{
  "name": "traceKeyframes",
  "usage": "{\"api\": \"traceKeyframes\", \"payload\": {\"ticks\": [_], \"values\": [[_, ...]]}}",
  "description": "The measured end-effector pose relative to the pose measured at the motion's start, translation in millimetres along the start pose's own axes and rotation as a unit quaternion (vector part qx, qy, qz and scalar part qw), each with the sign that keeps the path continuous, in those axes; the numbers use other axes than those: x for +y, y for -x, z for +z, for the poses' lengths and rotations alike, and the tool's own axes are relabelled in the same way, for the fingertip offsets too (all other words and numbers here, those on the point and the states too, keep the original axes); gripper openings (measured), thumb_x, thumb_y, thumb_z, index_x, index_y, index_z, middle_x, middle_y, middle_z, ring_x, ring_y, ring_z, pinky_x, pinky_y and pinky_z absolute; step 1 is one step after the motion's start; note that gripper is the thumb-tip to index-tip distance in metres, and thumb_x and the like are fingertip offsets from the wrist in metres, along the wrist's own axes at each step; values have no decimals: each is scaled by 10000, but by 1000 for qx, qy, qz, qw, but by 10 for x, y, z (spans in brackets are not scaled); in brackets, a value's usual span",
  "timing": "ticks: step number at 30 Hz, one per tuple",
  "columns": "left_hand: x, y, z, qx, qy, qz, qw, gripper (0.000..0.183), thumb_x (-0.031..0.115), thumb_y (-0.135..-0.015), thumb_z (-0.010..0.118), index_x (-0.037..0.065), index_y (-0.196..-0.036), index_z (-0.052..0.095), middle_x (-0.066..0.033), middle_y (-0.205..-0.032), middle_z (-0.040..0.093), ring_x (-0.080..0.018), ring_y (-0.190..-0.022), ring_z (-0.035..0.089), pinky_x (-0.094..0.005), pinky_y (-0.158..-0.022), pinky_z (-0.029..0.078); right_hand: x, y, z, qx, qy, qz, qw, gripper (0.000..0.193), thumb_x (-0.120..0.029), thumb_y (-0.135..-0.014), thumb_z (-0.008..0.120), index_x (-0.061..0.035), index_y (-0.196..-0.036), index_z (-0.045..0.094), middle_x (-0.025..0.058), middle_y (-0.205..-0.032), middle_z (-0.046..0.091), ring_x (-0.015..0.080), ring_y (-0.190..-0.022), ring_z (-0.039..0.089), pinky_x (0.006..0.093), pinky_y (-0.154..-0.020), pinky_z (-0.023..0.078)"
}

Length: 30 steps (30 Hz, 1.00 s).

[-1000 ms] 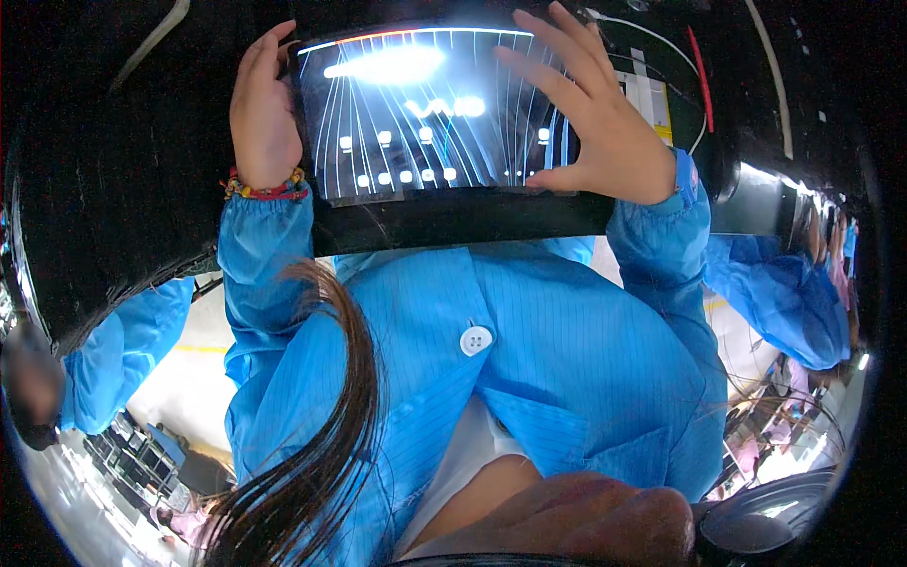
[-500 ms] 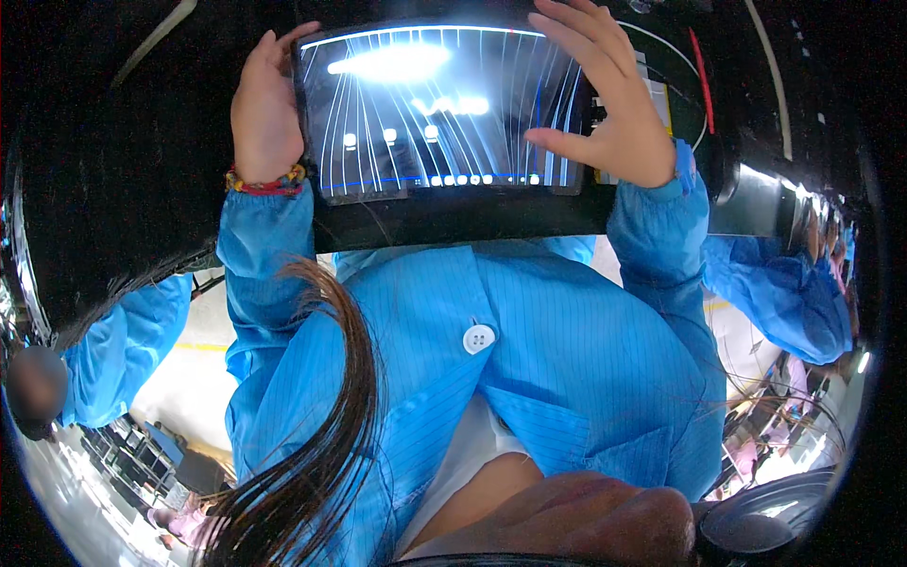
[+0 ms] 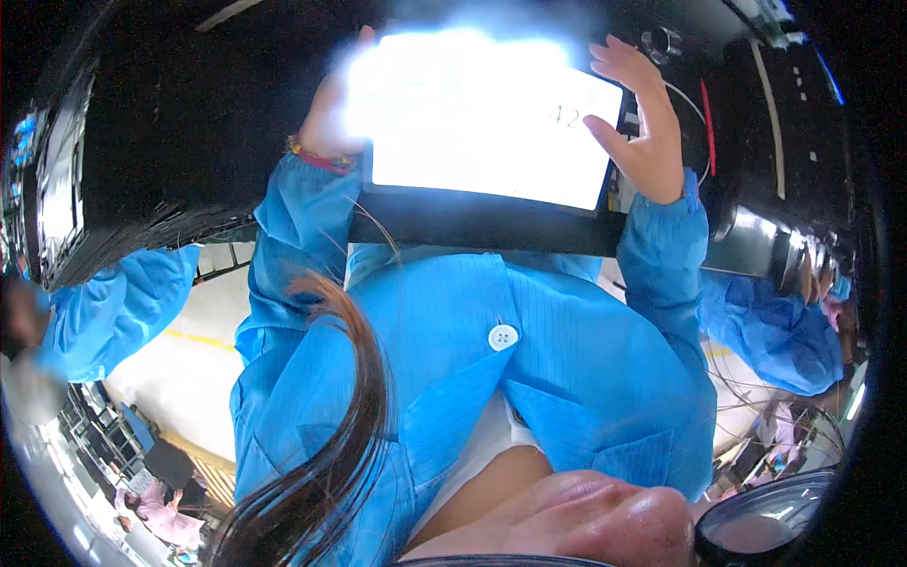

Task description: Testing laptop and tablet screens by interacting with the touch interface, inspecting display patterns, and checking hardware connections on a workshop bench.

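Note:
A flat tablet (image 3: pixel 482 132) with a dark frame lies before me, its screen glowing bright white; a small dark marking shows near its right side. Against its left edge rests my left hand (image 3: pixel 333 113), closed along that side, with glare washing out part of the fingers. My right hand (image 3: pixel 647 128) is open at the right edge, fingers apart, its thumb reaching over the screen. Whether that thumb touches the glass I cannot tell.
Under the tablet is a dark work surface (image 3: pixel 217 123). A red stick-like item (image 3: pixel 708 128) and a pale strip (image 3: pixel 772 99) lie to the right, near a thin curved cable. A small round metallic object (image 3: pixel 661 42) is at the far right. Blue-sleeved people sit on both sides.
The screen has gone from dark with thin lines and small icons to glaring white. The tablet and my left hand have shifted right in the picture; the tablet appears slightly turned.

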<state>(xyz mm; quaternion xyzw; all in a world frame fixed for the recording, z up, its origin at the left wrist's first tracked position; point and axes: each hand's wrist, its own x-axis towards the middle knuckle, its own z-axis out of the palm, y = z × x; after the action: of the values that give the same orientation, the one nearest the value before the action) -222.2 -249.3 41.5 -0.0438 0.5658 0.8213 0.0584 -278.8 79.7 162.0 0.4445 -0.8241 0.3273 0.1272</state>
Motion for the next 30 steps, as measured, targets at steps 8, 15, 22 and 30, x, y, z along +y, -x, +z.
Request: {"api": "traceKeyframes", "payload": {"ticks": [8,15,22,30], "values": [[145,39,241,74,166,18,983,514,442,-956,305,17,-1162,507,-122,-1114,587,-210,-1026,570,-337,-868,453,-423,-228,134,-181,-17,-104,978,189,-255,-759,652,-87,-809,579,88,-1215,541,321,-1276,314,515,-1079,154],[198,47,319,140,222,9,965,446,378,-959,332,21,-1155,515,-111,-1099,589,-204,-1009,569,-323,-881,441,-176,-165,23,-51,127,-71,988,176,-186,-753,659,-81,-625,598,40,-913,668,250,-1119,498,457,-983,290],[193,55,296,110,136,39,984,395,217,-979,322,37,-1330,335,-116,-1259,483,-205,-1129,493,-375,-1031,328,-58,-73,-80,11,53,-35,998,122,-130,-759,644,-79,-652,613,41,-919,665,241,-1026,535,388,-861,366],[127,47,228,41,101,86,990,428,268,-982,308,11,-1324,333,-129,-1246,499,-205,-1141,495,-363,-1025,344,-115,-86,129,-124,36,-121,984,115,-172,-762,643,-85,-707,592,26,-1028,647,257,-1106,473,397,-859,362]]}}
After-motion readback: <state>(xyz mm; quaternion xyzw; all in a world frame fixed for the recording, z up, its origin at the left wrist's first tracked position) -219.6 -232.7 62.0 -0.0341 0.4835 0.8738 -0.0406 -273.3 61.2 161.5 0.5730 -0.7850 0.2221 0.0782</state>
